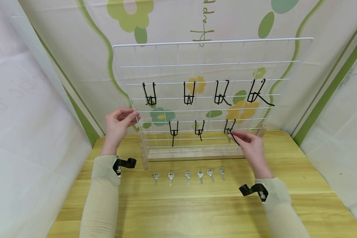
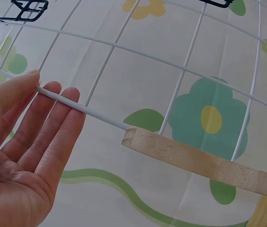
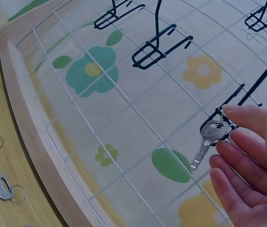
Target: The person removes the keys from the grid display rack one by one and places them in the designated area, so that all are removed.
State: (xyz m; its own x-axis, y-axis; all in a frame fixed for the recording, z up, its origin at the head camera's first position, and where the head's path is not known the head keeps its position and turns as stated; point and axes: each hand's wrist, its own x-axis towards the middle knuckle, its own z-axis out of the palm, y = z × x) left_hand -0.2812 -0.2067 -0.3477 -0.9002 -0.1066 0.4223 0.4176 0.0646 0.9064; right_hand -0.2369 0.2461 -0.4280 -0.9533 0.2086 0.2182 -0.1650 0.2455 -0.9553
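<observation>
A white wire grid rack stands upright in a wooden base. My left hand grips its left side bar between thumb and fingers, above the wooden side foot. At the lower right hook, my right hand pinches a silver key near its ring, with the thumb on top and the index finger behind. The key's blade points down in front of the grid, and the fingertips partly hide the ring and hook.
Several silver keys with rings, one of them a key near the middle, lie in a row on the wooden table before the base. More black hooks, such as an upper one, hang in two rows. Behind is a flower-printed cloth.
</observation>
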